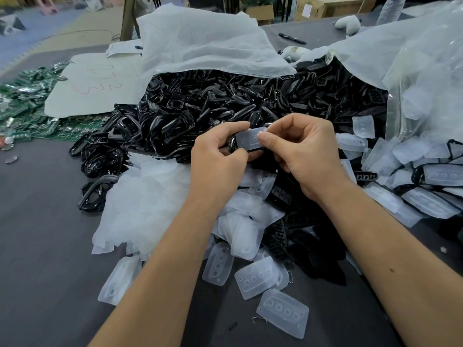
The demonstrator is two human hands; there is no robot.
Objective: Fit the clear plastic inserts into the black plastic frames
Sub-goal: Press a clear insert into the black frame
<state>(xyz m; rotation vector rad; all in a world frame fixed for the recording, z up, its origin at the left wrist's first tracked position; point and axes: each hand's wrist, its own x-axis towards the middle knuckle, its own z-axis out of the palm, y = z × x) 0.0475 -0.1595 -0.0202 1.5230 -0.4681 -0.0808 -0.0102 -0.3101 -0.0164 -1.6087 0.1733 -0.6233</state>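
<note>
Fingers [265, 139] around insert [250, 139] (over frame [231, 144])

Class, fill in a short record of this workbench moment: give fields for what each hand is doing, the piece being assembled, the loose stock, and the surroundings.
left hand: left hand grips a black frame from below
right hand: right hand pinches a clear insert against that frame
fit: not seated yet, as far as can be seen
frame stock: heap of black frames in an open bag
insert stock: loose clear inserts on the grey table
far left: green circuit boards
</note>
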